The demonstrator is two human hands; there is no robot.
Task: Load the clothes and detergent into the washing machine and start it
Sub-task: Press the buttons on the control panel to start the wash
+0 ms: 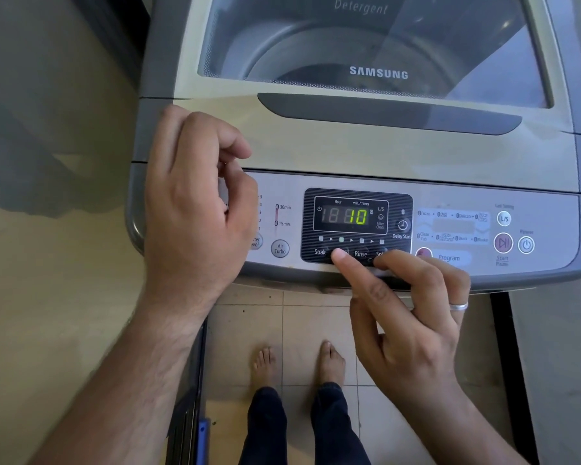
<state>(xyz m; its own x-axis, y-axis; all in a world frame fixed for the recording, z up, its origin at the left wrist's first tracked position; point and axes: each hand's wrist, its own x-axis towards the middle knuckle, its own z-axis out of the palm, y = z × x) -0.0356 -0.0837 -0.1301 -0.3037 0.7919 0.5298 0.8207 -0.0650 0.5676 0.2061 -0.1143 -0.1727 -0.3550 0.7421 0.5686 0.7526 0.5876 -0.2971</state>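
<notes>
The washing machine (349, 156) stands directly ahead with its lid (376, 45) closed. The drum behind the tinted window is dim, so clothes and detergent inside cannot be confirmed. The control panel (450, 199) runs along the near edge, and its display (349, 216) shows a lit 10.

Hand state: the hands are apart and neither holds anything. The right hand (413, 317) sets its index fingertip (344, 260) on the button between the Soak label (320, 252) and the Rinse label (360, 254); its other fingers are curled. The left hand (195, 203) is over the left end of the panel with fingers loosely bent. Contact with the panel cannot be determined.

Likely faults:
- The curled right fingers lie just beside the Program button (424, 253). A dropped knuckle may change the cycle.
- An extra press may overshoot the wanted setting.
- The left hand covers the left-end controls. Resting it there may alter the water level.
- The start button (503, 243) sits just beside the power button (526, 245). A slip onto power probably clears the settings.
</notes>
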